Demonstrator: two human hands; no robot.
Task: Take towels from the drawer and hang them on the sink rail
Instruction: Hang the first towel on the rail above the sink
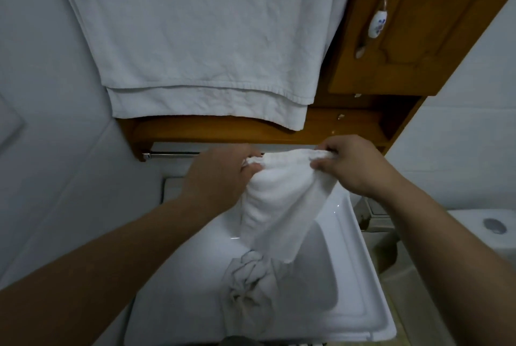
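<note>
Both hands, L (220, 169) & R (349, 167), pinch towel (282, 200) top edge, stretched parallel w/ rail (173, 154) just behind.

The room was dim, with a cool, flat light and no strong shadows. Small glare spots shone on the glossy white sink (343, 223). The wide-angle lens bent straight lines near the edges, so the wooden cabinet (418, 24) leaned. The picture was slightly soft, and the forearms at the bottom looked dark.
</note>
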